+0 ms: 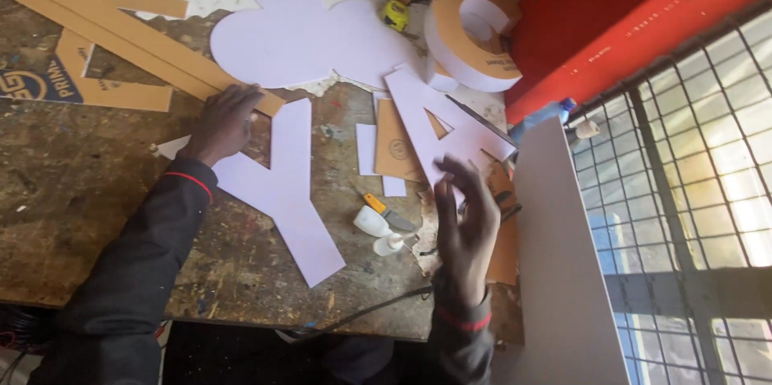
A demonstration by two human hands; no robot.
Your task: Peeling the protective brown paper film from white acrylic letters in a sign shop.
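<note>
A white Y-shaped cutout [281, 184] is pressed flat by the left hand [223, 121]; the right hand [466, 220] is held open, empty, beside small glue bottles [378, 228] near the table edge [265, 321].

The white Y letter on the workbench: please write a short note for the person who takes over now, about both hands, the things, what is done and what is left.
Left hand: open, pressed flat on the upper left arm of the white Y cutout, which lies flat on the workbench.
Right hand: open, raised above the bench, holding nothing, just below the white A cutout.
Nearby: small white glue bottle and yellow-handled knife between the hands; built-up C letter at the back.
Done: Y and A are cut out.
Left: both are flat, without side walls like the C has.
</note>
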